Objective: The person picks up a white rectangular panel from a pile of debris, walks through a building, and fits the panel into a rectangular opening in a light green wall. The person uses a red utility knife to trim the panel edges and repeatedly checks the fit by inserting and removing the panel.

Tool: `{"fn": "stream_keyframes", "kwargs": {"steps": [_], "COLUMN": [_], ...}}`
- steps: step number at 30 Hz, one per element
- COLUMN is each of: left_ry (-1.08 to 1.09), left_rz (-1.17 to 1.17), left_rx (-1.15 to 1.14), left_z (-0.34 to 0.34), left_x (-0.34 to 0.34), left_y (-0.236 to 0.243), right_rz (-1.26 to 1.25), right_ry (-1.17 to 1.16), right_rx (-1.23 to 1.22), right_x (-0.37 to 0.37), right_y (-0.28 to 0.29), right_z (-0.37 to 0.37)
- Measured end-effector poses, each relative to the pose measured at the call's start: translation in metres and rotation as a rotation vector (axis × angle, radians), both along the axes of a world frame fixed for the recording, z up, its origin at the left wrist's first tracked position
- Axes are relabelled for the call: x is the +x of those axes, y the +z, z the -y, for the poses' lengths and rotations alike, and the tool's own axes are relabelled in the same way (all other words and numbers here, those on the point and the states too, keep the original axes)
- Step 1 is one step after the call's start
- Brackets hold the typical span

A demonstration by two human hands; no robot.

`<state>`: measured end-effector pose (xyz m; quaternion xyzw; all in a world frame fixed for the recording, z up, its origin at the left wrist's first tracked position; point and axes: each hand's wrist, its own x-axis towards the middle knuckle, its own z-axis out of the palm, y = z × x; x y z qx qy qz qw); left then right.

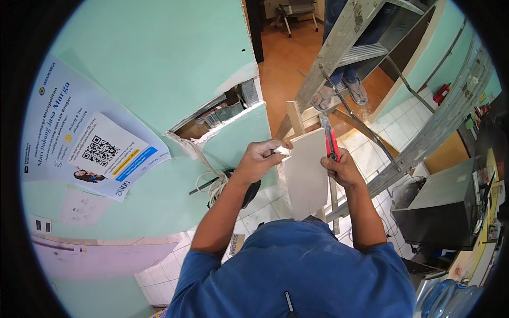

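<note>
A pale grey rectangular board piece (306, 175) stands upright in front of my chest. My left hand (261, 158) grips its upper left edge, fingers closed around a small white broken bit at the corner. My right hand (343, 169) is closed around a red-handled utility knife (330, 139), whose blade end points up along the board's right edge. Both hands sit at about the same height, one on each side of the board.
A green wall (159, 63) on the left has a rough rectangular hole (217, 114) with loose white cable (209, 183) hanging below it and a poster (85, 143). An aluminium ladder (360, 47) with another person's feet (339, 93) in sandals stands ahead. A grey box (440, 212) sits at right.
</note>
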<state>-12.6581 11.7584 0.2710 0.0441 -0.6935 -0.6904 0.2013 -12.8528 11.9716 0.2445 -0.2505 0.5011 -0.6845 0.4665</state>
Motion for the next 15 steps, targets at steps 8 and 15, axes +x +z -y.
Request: {"fn": "stream_keyframes", "kwargs": {"steps": [8, 15], "left_ry": [0.188, 0.144], "left_rz": [0.250, 0.392], "left_rx": [-0.582, -0.231], "left_z": [-0.033, -0.056], "left_x": [0.040, 0.044], "left_y": [-0.099, -0.116], "right_rz": [-0.261, -0.640], "right_ry": [-0.239, -0.059], "right_rx": [0.197, 0.258], "right_x": [0.001, 0.019], "right_y": [0.003, 0.031], "right_z": [-0.007, 0.015]}}
